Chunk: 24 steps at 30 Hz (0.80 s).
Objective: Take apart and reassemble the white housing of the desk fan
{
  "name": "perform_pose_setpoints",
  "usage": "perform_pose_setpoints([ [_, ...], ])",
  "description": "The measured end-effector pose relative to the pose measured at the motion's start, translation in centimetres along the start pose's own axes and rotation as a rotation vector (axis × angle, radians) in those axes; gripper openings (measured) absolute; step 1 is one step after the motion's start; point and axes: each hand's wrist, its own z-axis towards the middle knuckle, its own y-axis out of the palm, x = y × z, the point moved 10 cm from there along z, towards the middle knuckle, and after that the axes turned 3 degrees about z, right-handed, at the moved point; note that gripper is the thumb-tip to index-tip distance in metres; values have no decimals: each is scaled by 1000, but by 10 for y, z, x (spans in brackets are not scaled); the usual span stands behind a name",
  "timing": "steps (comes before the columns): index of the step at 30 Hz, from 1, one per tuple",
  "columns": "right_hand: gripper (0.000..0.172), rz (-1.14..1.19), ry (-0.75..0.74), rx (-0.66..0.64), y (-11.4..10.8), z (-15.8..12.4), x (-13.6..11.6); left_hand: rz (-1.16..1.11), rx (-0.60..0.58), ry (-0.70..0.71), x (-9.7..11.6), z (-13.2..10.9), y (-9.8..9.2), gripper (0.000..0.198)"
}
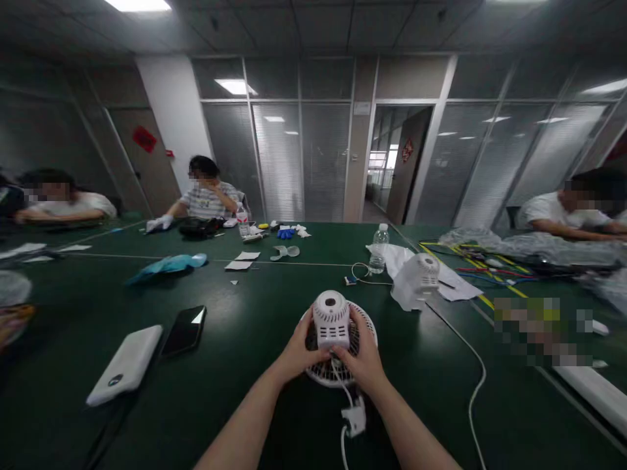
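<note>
A small white fan (332,318) lies in front of me, its motor housing facing up over the round wire grille (369,322). My left hand (298,347) is wrapped round the housing's left side, thumb at its lower edge. From the other side my right hand (363,352) grips the same housing, and the two thumbs almost meet. A white cable runs from under the thumbs down to a white block-shaped piece (355,418), whose kind I cannot make out, between my forearms. The front of the fan is hidden.
A white power bank (126,365) and a black phone (185,331) lie at left. Beyond the fan stand a water bottle (379,249) and a second white housing (425,277) with a trailing cable. Blue plastic film (171,266) lies at left. Several people sit around the green table (235,313).
</note>
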Motion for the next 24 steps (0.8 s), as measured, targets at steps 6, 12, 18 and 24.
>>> perform_pose_setpoints([
  [6, 80, -41, 8, 33, -2, 1, 2, 6, 27, 4, -1, 2, 0, 110],
  [12, 77, -26, 45, 30, -1, 1, 5, -15, 11, 32, 1, 3, 2, 107],
  [18, 75, -13, 55, 49, -4, 0, 3, 0, 7, 11, -7, 4, 1, 103],
  [24, 74, 24, 28, 64, -5, 0, 0, -12, -1, 11, -3, 4, 1, 104],
])
